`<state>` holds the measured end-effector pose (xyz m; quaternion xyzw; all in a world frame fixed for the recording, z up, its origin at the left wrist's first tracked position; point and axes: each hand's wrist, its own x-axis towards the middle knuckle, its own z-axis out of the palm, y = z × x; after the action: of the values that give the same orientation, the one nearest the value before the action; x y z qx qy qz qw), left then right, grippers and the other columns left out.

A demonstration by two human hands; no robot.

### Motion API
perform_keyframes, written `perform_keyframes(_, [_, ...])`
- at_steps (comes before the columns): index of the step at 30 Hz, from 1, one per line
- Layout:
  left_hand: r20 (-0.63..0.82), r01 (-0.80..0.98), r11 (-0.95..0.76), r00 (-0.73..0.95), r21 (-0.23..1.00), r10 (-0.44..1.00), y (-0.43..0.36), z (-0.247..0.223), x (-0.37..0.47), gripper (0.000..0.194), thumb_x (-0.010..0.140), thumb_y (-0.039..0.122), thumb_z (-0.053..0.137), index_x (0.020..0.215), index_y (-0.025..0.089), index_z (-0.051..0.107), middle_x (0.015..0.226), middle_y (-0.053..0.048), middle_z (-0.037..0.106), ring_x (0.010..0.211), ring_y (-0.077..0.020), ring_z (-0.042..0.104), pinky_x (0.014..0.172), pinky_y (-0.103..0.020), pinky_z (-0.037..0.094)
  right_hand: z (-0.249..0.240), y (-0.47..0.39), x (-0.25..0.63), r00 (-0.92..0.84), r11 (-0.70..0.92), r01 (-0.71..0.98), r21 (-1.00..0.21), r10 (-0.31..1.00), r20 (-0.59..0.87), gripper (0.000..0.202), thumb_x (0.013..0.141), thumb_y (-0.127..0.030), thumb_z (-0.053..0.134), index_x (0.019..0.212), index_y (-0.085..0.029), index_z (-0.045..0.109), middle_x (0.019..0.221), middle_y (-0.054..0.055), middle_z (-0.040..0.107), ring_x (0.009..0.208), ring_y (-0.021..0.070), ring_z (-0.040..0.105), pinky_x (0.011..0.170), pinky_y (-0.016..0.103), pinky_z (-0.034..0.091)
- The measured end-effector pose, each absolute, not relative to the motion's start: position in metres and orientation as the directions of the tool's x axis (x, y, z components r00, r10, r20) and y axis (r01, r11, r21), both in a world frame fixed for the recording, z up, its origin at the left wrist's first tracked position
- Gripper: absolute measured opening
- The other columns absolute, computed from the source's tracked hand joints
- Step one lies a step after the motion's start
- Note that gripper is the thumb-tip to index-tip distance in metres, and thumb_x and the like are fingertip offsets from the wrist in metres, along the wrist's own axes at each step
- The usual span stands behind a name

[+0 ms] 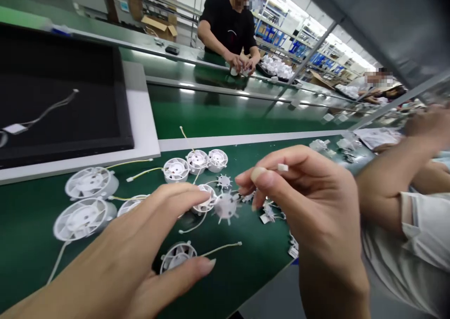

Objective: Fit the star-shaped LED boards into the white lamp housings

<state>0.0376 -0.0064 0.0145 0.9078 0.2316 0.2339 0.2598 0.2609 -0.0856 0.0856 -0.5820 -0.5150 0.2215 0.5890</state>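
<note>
My right hand (298,192) is closed in a pinch. A small white connector (283,167) pokes out between its fingers, and most of its wire is hidden in the hand. Just left of those fingertips is a blurred white spiked disc (226,206); I cannot tell whether it hangs from that wire. My left hand (151,244) is open, thumb and fingers apart, holding nothing. Beneath it a white round fan (178,257) with a wire lies on the green table (218,281). Another fan (206,199) shows beyond its fingertips.
Several white fans (93,183) with wires lie at left. A black mat (63,112) bears a wired white part (16,129). Spiked parts (269,212) lie behind my right hand. A co-worker's arm (383,201) is close at right. Another person (230,28) works across the line.
</note>
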Motion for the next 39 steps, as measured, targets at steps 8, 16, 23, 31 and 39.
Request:
perform_keyframes(8, [0.040, 0.208, -0.349, 0.809, 0.914, 0.587, 0.007, 0.041, 0.050, 0.018, 0.095, 0.033, 0.064, 0.105, 0.032, 0.079, 0.101, 0.001, 0.079, 0.093, -0.0211, 0.074, 0.075, -0.026, 0.059, 0.082, -0.078, 0.246, 0.370, 0.233, 0.274, -0.933, 0.870, 0.326, 0.011, 0.094, -0.027, 0.081, 0.086, -0.026, 0.074, 0.080, -0.002, 0.082, 0.061, 0.0146, 0.077, 0.054, 0.023, 0.065])
perform_keyframes(16, [-0.225, 0.124, 0.214, 0.803, 0.969, 0.551, 0.014, 0.048, 0.051, 0.018, 0.090, 0.041, 0.079, 0.082, 0.026, 0.080, 0.072, 0.002, 0.073, 0.068, -0.0141, 0.070, 0.065, -0.018, 0.059, 0.058, -0.076, 0.263, 0.416, 0.140, 0.265, -0.954, 0.876, 0.244, 0.011, 0.094, -0.025, 0.078, 0.100, -0.025, 0.068, 0.070, -0.004, 0.077, 0.053, 0.0138, 0.072, 0.052, 0.024, 0.062])
perform_keyframes(23, [-0.292, 0.022, 0.474, 0.813, 0.880, 0.504, 0.022, 0.049, 0.054, 0.018, 0.092, 0.038, 0.082, 0.096, 0.022, 0.075, 0.071, 0.003, 0.074, 0.060, -0.0114, 0.073, 0.056, -0.013, 0.059, 0.045, -0.080, 0.268, 0.234, 0.005, 0.624, -0.782, 0.953, 0.193, 0.010, 0.100, -0.032, 0.068, 0.099, -0.025, 0.076, 0.085, 0.002, 0.078, 0.074, 0.0176, 0.075, 0.064, 0.029, 0.062])
perform_keyframes(31, [-0.336, -0.001, 0.573, 0.809, 0.820, 0.482, 0.017, 0.043, 0.053, 0.033, 0.090, 0.042, 0.085, 0.100, 0.021, 0.062, 0.082, 0.001, 0.081, 0.075, -0.0164, 0.081, 0.068, -0.018, 0.065, 0.041, -0.092, 0.253, -0.038, 0.289, 0.841, -0.458, 0.875, 0.483, 0.038, 0.096, -0.031, 0.069, 0.134, -0.032, 0.065, 0.148, 0.010, 0.066, 0.145, 0.0375, 0.055, 0.124, 0.070, 0.034])
perform_keyframes(39, [-0.327, 0.074, 0.473, 0.815, 0.878, 0.479, 0.013, 0.046, 0.052, 0.045, 0.097, 0.047, 0.076, 0.133, 0.026, 0.058, 0.089, 0.001, 0.083, 0.089, -0.0174, 0.082, 0.081, -0.020, 0.066, 0.042, -0.086, 0.246, -0.198, 0.462, 0.846, -0.265, 0.735, 0.649, 0.012, 0.098, -0.018, 0.069, 0.103, -0.027, 0.072, 0.134, 0.009, 0.070, 0.139, 0.0268, 0.059, 0.117, 0.044, 0.048])
